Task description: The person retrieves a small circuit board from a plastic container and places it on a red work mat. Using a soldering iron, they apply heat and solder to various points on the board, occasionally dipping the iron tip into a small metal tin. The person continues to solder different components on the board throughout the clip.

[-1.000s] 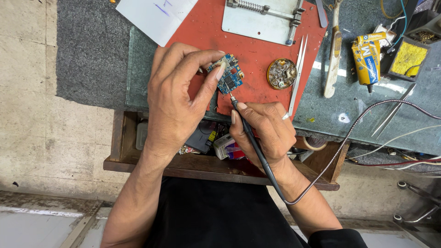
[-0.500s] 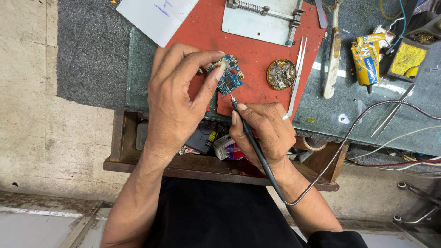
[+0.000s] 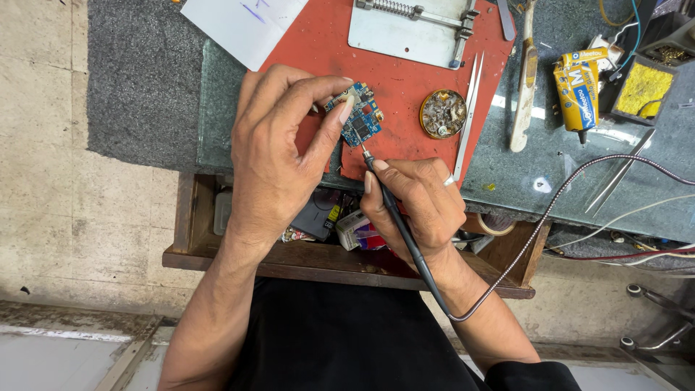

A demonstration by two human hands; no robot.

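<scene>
Obs., bench, seen from above:

L hand (image 3: 279, 156) pinches a small blue circuit board (image 3: 356, 114) betw. thumb and fingertips, held tilted in the air just above the red mat (image 3: 405, 80), not resting on it. R hand (image 3: 420, 206) closed pen-style round a thin black soldering iron (image 3: 394, 217); its tip meets the board's lower edge. Cord (image 3: 550, 210) loops off the iron to the right over the glass-topped table (image 3: 507, 188).

Nearby on mat: round tin of solder scraps (image 3: 442, 114), tweezers (image 3: 469, 116) just beside it, metal board clamp (image 3: 413, 29) at top. Yellow tube (image 3: 577, 83) and yellow sponge tray (image 3: 644, 87) further right. Open drawer (image 3: 347, 253) below the hands, w/ clutter.

Risks, my judgement:
1. Board is unsupported, only a fingertip pinch. Push from the tip could twist it or pop it loose → drop into drawer or onto lap.
2. L thumb sits v. near the tip. A slip = burnt finger; heat through the board may also force a let-go.
3. Parts on the board are tiny and close-packed; a wobble could bridge neighbouring pads or lift one if tip dwells too long.
4. Cord hangs off table edge; a snag would jerk the iron mid-joint.
5. Can't tell from here whether tip sits on a pad or on bare board edge; too small to see.
</scene>
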